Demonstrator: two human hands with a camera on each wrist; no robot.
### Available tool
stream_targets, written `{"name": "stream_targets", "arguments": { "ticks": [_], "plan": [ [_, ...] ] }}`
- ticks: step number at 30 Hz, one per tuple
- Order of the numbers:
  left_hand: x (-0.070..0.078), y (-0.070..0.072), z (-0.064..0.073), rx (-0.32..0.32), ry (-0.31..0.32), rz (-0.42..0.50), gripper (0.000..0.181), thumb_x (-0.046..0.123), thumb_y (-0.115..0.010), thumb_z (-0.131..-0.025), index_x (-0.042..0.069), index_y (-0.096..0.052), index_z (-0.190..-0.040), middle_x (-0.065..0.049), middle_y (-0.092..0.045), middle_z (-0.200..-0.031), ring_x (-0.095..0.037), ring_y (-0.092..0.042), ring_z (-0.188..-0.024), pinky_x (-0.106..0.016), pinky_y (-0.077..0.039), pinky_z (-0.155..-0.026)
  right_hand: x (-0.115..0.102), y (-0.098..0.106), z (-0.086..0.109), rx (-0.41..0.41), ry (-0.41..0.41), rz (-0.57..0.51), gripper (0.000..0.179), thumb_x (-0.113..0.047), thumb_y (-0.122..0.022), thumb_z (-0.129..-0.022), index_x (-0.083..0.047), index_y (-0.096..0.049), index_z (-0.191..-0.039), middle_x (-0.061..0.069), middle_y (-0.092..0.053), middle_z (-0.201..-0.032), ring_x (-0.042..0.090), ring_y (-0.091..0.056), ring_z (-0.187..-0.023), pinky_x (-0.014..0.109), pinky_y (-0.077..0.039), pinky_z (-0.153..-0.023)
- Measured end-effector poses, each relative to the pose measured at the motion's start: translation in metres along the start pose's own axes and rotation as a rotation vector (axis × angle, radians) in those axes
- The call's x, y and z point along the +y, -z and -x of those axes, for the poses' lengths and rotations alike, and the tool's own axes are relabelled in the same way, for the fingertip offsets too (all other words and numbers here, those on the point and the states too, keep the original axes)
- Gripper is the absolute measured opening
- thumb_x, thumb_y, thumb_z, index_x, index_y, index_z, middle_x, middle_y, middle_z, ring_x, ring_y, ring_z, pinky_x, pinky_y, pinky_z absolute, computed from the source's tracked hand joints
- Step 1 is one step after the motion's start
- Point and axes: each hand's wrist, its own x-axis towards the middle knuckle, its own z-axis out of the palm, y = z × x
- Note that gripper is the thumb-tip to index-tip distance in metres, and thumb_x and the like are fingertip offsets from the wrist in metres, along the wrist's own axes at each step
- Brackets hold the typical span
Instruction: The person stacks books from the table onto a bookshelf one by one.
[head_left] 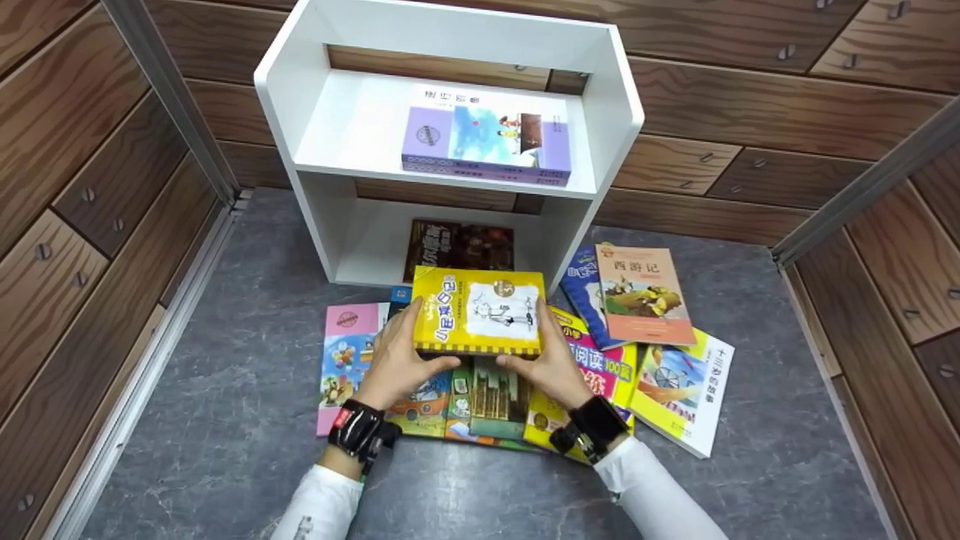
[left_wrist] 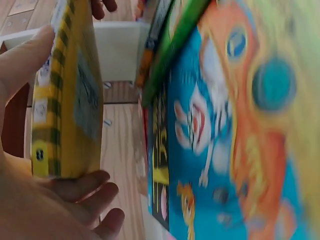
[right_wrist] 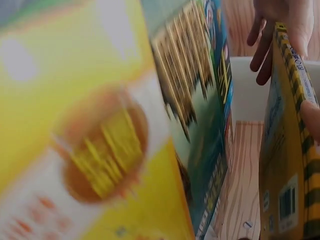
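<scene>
My left hand and right hand grip a yellow comic book with a checkered edge, one at each side, fingers beneath and thumbs at the near edge. It is held flat in front of the white bookshelf, above books on the floor. In the left wrist view, the left hand's fingers curl under the yellow book. The right wrist view shows a barcode on the underside of the same book. A dark-covered book lies on the lower shelf, partly hidden by the yellow one.
Purple books lie stacked on the upper shelf. Around my hands, several books overlap on the grey floor: a pink-edged one, a green-grey one, an orange one and a white-and-yellow one. Wood-patterned walls enclose the space.
</scene>
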Motion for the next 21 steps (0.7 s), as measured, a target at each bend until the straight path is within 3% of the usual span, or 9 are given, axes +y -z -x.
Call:
{"name": "stream_targets", "arguments": {
  "ticks": [5, 11, 18, 21],
  "plan": [
    [-0.007, 0.010, -0.022, -0.037, -0.023, -0.110, 0.103, 0.042, -0.085, -0.087, 0.014, -0.027, -0.168, -0.020, -0.035, -0.170, -0.045, -0.027, -0.160, -0.066, -0.009, -0.134, 0.000, 0.002, -0.022, -0.040, -0.025, 0.086, 0.121, -0.032, -0.088, -0.085, -0.006, -0.005, -0.169, 0.022, -0.006, -0.177, 0.043, -0.012, -0.164, 0.069, -0.016, -0.130],
    [-0.017, 0.020, -0.050, -0.121, -0.007, -0.159, 0.100, 0.049, -0.079, -0.092, 0.015, -0.024, -0.169, -0.021, -0.034, -0.171, -0.046, -0.025, -0.161, -0.066, -0.009, -0.134, 0.004, 0.002, -0.048, -0.104, -0.066, 0.128, 0.119, -0.038, -0.085, -0.088, -0.005, -0.005, -0.169, 0.023, -0.005, -0.177, 0.042, -0.013, -0.164, 0.065, -0.016, -0.131],
    [-0.028, 0.026, -0.080, -0.169, 0.014, -0.168, 0.100, 0.053, -0.075, -0.094, 0.016, -0.021, -0.169, -0.024, -0.029, -0.172, -0.048, -0.032, -0.157, -0.066, -0.025, -0.130, 0.004, 0.003, -0.080, -0.169, -0.095, 0.153, 0.118, -0.041, -0.082, -0.091, -0.003, -0.003, -0.169, 0.022, -0.009, -0.177, 0.040, -0.016, -0.164, 0.055, -0.019, -0.135],
    [-0.032, 0.026, -0.090, -0.164, 0.031, -0.156, 0.099, 0.051, -0.076, -0.094, 0.019, -0.022, -0.169, -0.021, -0.030, -0.173, -0.049, -0.052, -0.143, -0.060, -0.043, -0.122, 0.003, 0.002, -0.091, -0.181, -0.101, 0.190, 0.117, -0.041, -0.082, -0.091, -0.004, -0.003, -0.169, 0.022, -0.010, -0.177, 0.041, -0.019, -0.164, 0.055, -0.020, -0.134]
  ]
}}
